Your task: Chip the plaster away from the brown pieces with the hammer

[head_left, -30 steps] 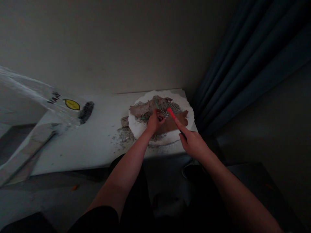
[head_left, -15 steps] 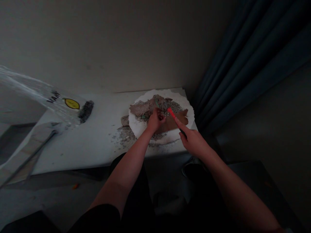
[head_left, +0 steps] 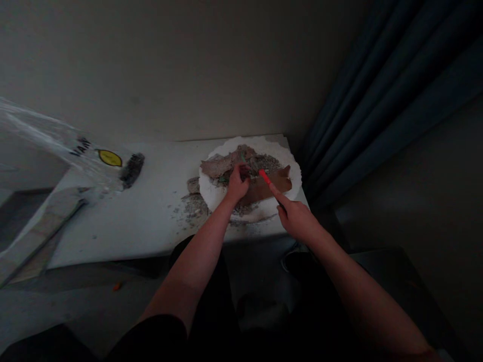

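On a low white table (head_left: 151, 216) lies a round white plate-like sheet (head_left: 292, 171) covered with brown slabs and grey crumbled debris (head_left: 226, 165). My left hand (head_left: 237, 184) rests on the debris, fingers curled and pinched on a small fragment I cannot make out. My right hand (head_left: 296, 217) grips a slim tool with a red tip (head_left: 265, 177), forefinger stretched along it, the tip touching the debris just right of my left hand.
A clear plastic bag with a yellow label (head_left: 110, 158) and dark contents lies at the table's left. Grey crumbs (head_left: 192, 206) are scattered beside the plate. A dark curtain (head_left: 377, 100) hangs at the right, a plain wall behind. A pale plank (head_left: 41, 226) leans at the left.
Both hands have shifted slightly up and left on the debris pile. The red tip has stayed close to my left hand.
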Demonstrator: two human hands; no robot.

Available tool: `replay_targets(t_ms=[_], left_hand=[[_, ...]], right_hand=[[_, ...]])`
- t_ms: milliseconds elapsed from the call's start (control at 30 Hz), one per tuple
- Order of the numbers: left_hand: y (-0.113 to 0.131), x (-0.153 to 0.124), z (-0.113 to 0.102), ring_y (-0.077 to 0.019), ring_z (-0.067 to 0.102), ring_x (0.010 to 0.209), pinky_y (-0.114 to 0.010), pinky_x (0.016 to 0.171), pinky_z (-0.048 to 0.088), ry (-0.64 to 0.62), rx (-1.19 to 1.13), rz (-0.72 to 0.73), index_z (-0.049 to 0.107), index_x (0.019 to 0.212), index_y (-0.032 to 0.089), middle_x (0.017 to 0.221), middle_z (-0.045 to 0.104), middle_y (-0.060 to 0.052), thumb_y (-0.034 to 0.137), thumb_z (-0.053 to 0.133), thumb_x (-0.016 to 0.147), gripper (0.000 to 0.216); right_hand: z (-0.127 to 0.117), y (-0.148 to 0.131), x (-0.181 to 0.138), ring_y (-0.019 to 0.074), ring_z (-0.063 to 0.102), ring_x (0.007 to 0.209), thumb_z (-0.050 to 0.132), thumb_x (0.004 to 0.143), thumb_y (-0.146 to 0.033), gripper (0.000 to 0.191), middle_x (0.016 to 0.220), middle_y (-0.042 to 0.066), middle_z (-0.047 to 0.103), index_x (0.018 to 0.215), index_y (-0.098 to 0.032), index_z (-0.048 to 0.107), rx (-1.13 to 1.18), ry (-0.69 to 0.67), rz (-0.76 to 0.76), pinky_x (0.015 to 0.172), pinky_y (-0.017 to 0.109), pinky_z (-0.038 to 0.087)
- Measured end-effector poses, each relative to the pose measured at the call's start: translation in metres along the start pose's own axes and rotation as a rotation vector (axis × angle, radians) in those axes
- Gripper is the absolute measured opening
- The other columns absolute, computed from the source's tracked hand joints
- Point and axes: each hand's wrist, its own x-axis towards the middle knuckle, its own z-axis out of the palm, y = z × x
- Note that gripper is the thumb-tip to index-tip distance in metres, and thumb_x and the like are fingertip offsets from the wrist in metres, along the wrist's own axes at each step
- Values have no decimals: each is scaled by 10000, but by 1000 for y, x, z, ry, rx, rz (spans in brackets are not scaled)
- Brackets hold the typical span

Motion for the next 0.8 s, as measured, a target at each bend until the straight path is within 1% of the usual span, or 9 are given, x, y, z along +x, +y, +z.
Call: replay_targets(t_ms=[133,267,333,433,500,600,667,800], left_hand=[[-6,1,1,-218,686,935,-410,858,573,-15,-12,-19,483,1231,182,1152,687,-117,123,535,780,457],[-5,2,1,-217,687,932,-416,879,569,24,-26,-42,491,1220,186,1096,696,-97,109,513,768,458],[-4,2,0,-217,690,930,-419,887,567,30,-38,-66,490,1223,192,1082,696,-88,110,500,764,466],[-4,2,0,-211,699,866,-426,870,571,-10,-67,-88,480,1238,186,1085,692,-94,111,483,764,481],[-3,2,1,-207,701,837,-426,863,572,-10,-79,-90,484,1230,180,1070,693,-95,106,469,770,465],[0,2,1,-206,702,883,-405,871,572,56,-84,-96,499,1184,185,1039,702,-86,101,460,783,412],[2,3,0,-207,699,932,-395,889,567,103,-84,-102,507,1155,192,1022,708,-78,102,456,796,374],[4,3,-2,-212,697,963,-411,934,552,137,-62,-107,522,1134,197,999,723,-69,119,464,834,316]], right_hand=[[0,2,0,253,682,753,393,995,-210,760,933,81,771,1658,-273,27,54,69,-2,720,365,505],[2,2,0,249,697,779,414,984,-193,753,983,80,773,1657,-279,86,27,4,6,740,351,501],[2,0,1,250,700,781,420,985,-196,740,980,84,774,1656,-267,119,15,-7,7,733,341,495],[1,-1,0,250,694,758,404,995,-209,740,929,81,772,1659,-246,79,8,34,12,721,338,489],[4,-1,0,247,690,751,398,994,-204,752,930,78,771,1657,-259,48,1,31,14,720,341,491],[9,-1,1,253,693,783,415,981,-185,766,959,80,771,1655,-286,64,-21,-49,27,725,347,495],[10,-2,1,263,698,801,420,981,-185,758,951,86,770,1655,-278,87,-28,-81,42,731,352,495],[10,-4,0,268,701,794,398,1000,-214,731,931,91,765,1658,-261,81,-33,-18,44,738,356,493]])
